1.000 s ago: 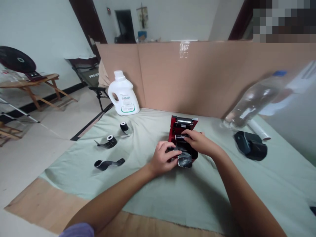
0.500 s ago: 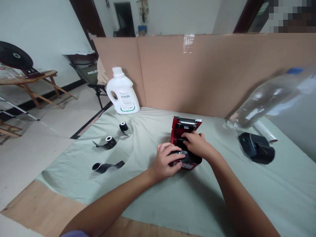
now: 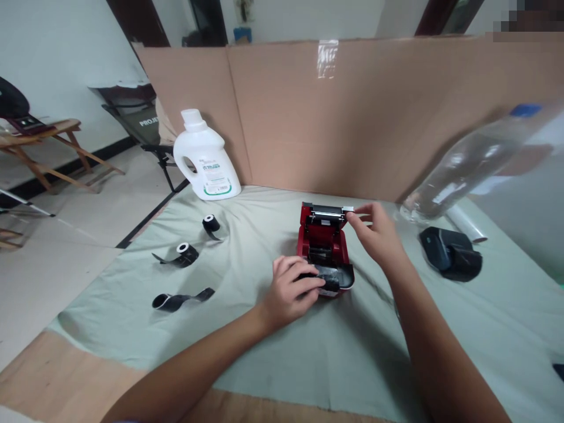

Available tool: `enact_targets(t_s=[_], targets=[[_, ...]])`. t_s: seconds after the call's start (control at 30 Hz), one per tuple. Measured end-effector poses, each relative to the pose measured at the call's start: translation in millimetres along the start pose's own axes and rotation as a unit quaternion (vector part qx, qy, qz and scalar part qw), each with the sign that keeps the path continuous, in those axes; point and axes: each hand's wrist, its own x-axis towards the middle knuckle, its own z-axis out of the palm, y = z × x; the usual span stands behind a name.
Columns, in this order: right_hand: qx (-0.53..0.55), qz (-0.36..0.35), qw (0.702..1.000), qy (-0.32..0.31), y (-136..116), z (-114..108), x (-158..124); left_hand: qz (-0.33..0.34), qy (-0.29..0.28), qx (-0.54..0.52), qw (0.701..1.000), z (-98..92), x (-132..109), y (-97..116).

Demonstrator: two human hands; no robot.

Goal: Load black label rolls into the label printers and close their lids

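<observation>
A small red and black receipt printer (image 3: pixel 324 244) stands on the cloth with its lid raised, showing the dark roller inside. Across its front edge lies a strip of black paper (image 3: pixel 329 277). My left hand (image 3: pixel 294 291) is closed over the printer's front left side, fingers bent onto the black strip and holding it there. At the raised lid (image 3: pixel 328 212), my right hand (image 3: pixel 376 232) has its thumb and fingers closed on the right corner. A dark roll sits in the printer's bay, partly in shadow.
Left on the green cloth (image 3: pixel 264 352) lie several black paper rolls (image 3: pixel 187 254) with loose tails. A white detergent jug (image 3: pixel 209 158) stands behind them against a cardboard panel (image 3: pixel 291 117). To the right are a clear plastic bottle (image 3: pixel 467 164), a black device (image 3: pixel 449 252) and a white tube (image 3: pixel 467 223).
My right hand has left the printer's inside and moved up to the lid's right corner. My left hand stays on the front. The view has shifted slightly.
</observation>
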Motion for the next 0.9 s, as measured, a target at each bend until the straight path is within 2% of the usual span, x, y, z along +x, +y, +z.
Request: enact_targets(t_s=[0.17,0.23,0.37,0.53,0.7,0.77,0.8,0.87,0.9], targets=[[0.172,-0.037,0.984,0.038,13,31,1,0.102,-0.008,0.032,0.994,-4.0,-4,-8],[0.195,-0.04,0.978,0.057,12,32,-7,0.117,-0.006,0.04,0.992,-5.4,-6,-9],[0.2,-0.057,0.976,0.059,16,28,-40,0.146,-0.004,0.039,0.989,-7.5,-11,-7],[0.281,-0.009,0.958,0.058,28,41,-75,0.145,-0.005,0.034,0.989,-7.4,-11,-7],[0.336,0.03,0.938,0.073,28,55,-81,0.129,-0.001,0.029,0.991,-7.9,-10,-6],[0.344,0.04,0.936,0.061,29,56,-82,0.086,0.005,0.003,0.996,-7.0,-8,-8],[0.348,0.044,0.935,0.055,29,56,-82,0.035,0.012,-0.02,0.999,-5.8,-6,-10],[0.353,0.049,0.933,0.049,32,56,-83,-0.128,0.035,-0.083,0.988,-1.7,-1,-15],[0.356,0.054,0.931,0.049,33,57,-83,-0.221,0.04,-0.124,0.967,0.7,3,-18]])
